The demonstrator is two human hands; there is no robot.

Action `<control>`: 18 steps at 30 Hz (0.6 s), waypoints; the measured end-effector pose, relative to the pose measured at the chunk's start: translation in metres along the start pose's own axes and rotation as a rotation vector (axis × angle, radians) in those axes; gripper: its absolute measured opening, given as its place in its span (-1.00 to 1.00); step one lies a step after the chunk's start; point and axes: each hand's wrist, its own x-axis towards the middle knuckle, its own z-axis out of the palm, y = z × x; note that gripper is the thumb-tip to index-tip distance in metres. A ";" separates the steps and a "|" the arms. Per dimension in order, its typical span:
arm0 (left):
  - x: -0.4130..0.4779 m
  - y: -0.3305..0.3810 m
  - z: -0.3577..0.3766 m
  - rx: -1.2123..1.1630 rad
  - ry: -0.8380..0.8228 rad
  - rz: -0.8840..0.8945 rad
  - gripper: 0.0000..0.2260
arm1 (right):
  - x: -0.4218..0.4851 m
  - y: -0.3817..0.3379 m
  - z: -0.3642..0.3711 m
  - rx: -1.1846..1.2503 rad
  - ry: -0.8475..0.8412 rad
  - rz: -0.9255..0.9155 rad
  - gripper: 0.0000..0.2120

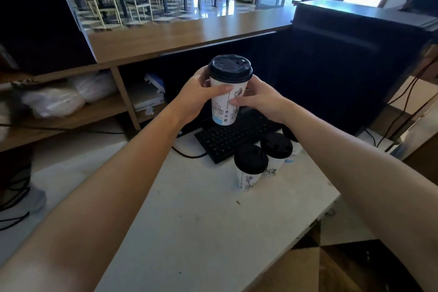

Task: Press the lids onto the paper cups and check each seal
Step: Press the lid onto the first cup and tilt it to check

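I hold a white printed paper cup (pixel 225 106) up in the air above the keyboard, with a black lid (pixel 230 67) seated on its rim. My left hand (pixel 196 95) wraps the cup's left side, thumb across the front. My right hand (pixel 258 99) grips its right side, fingertips on the wall. On the white table stand two more lidded cups, one nearer (pixel 250 166) and one behind it (pixel 276 149). A third black lid (pixel 289 134) peeks out beside my right forearm, mostly hidden.
A black keyboard (pixel 227 140) lies on the white table (pixel 201 220) under the raised cup, its cable trailing left. A large dark monitor (pixel 331 73) stands at the right. Wooden shelves with white bags (pixel 71 95) are at the left. The table edge runs along the right.
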 end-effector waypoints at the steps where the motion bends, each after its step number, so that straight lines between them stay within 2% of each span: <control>1: -0.002 0.003 -0.005 0.032 -0.014 -0.001 -0.32 | 0.000 -0.003 0.004 -0.006 0.016 -0.008 -0.42; 5: -0.015 0.005 -0.024 0.112 -0.022 -0.035 -0.34 | 0.003 -0.006 0.029 -0.002 0.061 -0.034 -0.36; 14: -0.077 -0.025 -0.070 0.218 0.084 -0.113 -0.31 | -0.010 0.028 0.117 0.099 0.083 -0.021 -0.42; 18: -0.107 -0.057 -0.091 0.159 0.172 -0.185 -0.30 | -0.011 0.052 0.159 0.125 0.046 0.026 -0.41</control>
